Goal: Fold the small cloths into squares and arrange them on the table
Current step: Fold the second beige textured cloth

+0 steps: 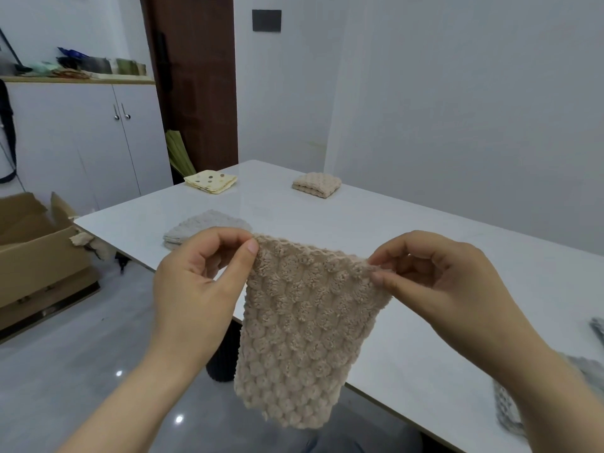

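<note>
A beige bobbled cloth hangs in the air over the near edge of the white table. My left hand pinches its upper left corner and my right hand pinches its upper right corner. On the table lie three folded squares: a grey one just behind my left hand, a yellow spotted one at the far left, and a beige one at the far middle.
Unfolded grey cloths lie at the table's right edge, partly behind my right forearm. An open cardboard box stands on the floor to the left. A white cabinet and a brown door are behind.
</note>
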`<state>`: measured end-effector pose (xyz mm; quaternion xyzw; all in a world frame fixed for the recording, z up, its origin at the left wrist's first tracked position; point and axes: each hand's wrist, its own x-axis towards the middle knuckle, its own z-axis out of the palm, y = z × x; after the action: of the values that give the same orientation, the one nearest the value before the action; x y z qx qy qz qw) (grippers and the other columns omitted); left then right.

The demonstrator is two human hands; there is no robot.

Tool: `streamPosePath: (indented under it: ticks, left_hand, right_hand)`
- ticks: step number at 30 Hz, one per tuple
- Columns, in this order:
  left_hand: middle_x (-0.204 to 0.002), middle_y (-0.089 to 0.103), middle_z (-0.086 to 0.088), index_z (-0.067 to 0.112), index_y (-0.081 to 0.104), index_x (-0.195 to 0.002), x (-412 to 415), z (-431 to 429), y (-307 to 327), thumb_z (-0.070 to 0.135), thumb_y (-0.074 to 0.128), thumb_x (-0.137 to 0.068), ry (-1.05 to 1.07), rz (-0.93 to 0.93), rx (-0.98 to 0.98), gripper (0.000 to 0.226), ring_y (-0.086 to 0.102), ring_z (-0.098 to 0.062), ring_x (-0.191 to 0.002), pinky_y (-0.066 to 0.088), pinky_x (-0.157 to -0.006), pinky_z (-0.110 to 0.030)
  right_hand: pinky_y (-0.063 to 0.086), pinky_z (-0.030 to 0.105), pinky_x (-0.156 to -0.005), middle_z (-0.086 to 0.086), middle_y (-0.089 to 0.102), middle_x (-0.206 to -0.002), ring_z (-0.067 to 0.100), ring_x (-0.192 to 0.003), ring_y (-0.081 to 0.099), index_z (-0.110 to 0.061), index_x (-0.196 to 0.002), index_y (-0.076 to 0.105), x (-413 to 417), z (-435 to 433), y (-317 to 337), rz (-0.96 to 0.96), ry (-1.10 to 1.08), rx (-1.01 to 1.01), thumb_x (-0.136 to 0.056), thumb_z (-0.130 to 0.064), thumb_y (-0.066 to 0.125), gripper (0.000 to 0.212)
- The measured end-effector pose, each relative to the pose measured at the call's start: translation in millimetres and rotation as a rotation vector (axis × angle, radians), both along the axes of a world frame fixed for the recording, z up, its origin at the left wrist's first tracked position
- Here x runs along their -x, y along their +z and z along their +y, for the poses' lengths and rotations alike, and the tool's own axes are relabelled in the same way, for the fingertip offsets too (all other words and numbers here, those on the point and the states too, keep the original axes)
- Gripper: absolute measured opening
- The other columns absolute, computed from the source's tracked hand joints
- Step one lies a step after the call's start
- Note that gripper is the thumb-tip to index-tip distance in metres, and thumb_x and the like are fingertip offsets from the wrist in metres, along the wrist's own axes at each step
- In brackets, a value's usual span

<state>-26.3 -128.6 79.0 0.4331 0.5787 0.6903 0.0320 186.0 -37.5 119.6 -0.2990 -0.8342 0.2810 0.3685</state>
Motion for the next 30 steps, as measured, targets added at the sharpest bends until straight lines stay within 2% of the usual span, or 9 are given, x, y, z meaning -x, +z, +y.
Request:
streamPosePath:
  ticks: [5, 9, 12, 15, 17, 21, 26, 30]
  left_hand:
    - [-0.075, 0.069, 0.014, 0.026, 0.066, -0.077, 2.7, -0.5, -5.6, 0.016, 0.068, -0.085, -0.012, -0.019, -0.001, 0.013, 0.062, 0.0, -0.07, 0.047, -0.068, -0.009]
    - [-0.074, 0.069, 0.01, 0.023, 0.066, -0.076, -0.7, -1.5, -6.2, 0.018, 0.066, -0.081, -0.073, -0.047, -0.02, 0.007, 0.062, -0.003, -0.07, 0.049, -0.067, -0.011]
    - [-0.075, 0.069, 0.007, 0.021, 0.067, -0.076, -7.5, -2.6, -5.0, 0.021, 0.064, -0.078, -0.1, -0.022, -0.009, 0.003, 0.063, -0.005, -0.07, 0.051, -0.067, -0.014]
    - [-0.074, 0.068, 0.01, 0.018, 0.067, -0.076, -16.6, -3.3, -3.3, 0.018, 0.065, -0.079, -0.144, 0.081, 0.032, 0.003, 0.064, -0.005, -0.072, 0.049, -0.067, -0.011]
    - [-0.075, 0.068, 0.012, 0.021, 0.067, -0.075, -21.9, -3.5, -2.0, 0.018, 0.065, -0.079, -0.147, 0.157, 0.06, 0.005, 0.065, -0.005, -0.075, 0.048, -0.067, -0.01]
    - [-0.075, 0.068, 0.014, 0.024, 0.067, -0.075, -26.5, -5.1, -0.4, 0.021, 0.066, -0.079, -0.116, 0.242, 0.085, 0.006, 0.065, -0.005, -0.076, 0.048, -0.067, -0.012]
    - [-0.075, 0.068, 0.014, 0.024, 0.067, -0.075, -29.4, -8.3, -1.3, 0.019, 0.067, -0.08, -0.148, 0.217, 0.085, 0.007, 0.066, -0.005, -0.076, 0.047, -0.068, -0.011]
    - [-0.075, 0.068, 0.013, 0.023, 0.068, -0.075, -31.6, -9.1, -2.3, 0.02, 0.067, -0.08, -0.175, 0.207, 0.092, 0.006, 0.066, -0.006, -0.076, 0.048, -0.068, -0.013]
  right_hand:
    - [0.048, 0.011, -0.064, -0.011, 0.072, -0.081, 0.006, -0.073, 0.068, -0.028, -0.085, 0.07, 0.8, -0.3, -2.0, 0.029, -0.006, 0.101, -0.08, -0.01, 0.074, 0.02]
    - [0.055, 0.022, -0.075, -0.011, 0.073, -0.084, 0.006, -0.079, 0.069, -0.03, -0.087, 0.071, -3.0, 1.5, -2.7, -0.025, -0.027, 0.087, -0.081, -0.011, 0.073, 0.021]
    - [0.054, 0.021, -0.08, -0.019, 0.071, -0.087, -0.001, -0.085, 0.066, -0.036, -0.091, 0.07, -6.6, 2.2, -4.1, -0.158, -0.058, 0.048, -0.079, -0.026, 0.072, 0.016]
    - [0.046, 0.017, -0.094, -0.031, 0.066, -0.103, -0.012, -0.105, 0.057, -0.042, -0.106, 0.065, -2.6, -5.7, -2.8, -0.21, -0.046, -0.022, -0.075, -0.049, 0.067, 0.031]
    - [0.039, 0.013, -0.097, -0.036, 0.06, -0.113, -0.018, -0.113, 0.048, -0.045, -0.112, 0.062, 5.3, -12.1, -3.2, -0.205, 0.008, -0.033, -0.076, -0.053, 0.064, 0.037]
    - [0.036, 0.004, -0.095, -0.032, 0.062, -0.111, -0.017, -0.112, 0.049, -0.04, -0.114, 0.064, 22.1, -15.7, -8.3, -0.198, 0.074, -0.081, -0.083, -0.042, 0.064, 0.031]
    - [0.043, 0.016, -0.088, -0.02, 0.063, -0.101, -0.003, -0.104, 0.056, -0.035, -0.104, 0.067, 32.3, -14.1, -11.9, -0.191, 0.118, -0.102, -0.087, -0.036, 0.065, 0.017]
    - [0.043, 0.016, -0.08, -0.018, 0.062, -0.094, 0.002, -0.098, 0.056, -0.034, -0.092, 0.064, 32.0, -13.7, -11.6, -0.177, 0.13, -0.084, -0.087, -0.033, 0.065, 0.006]
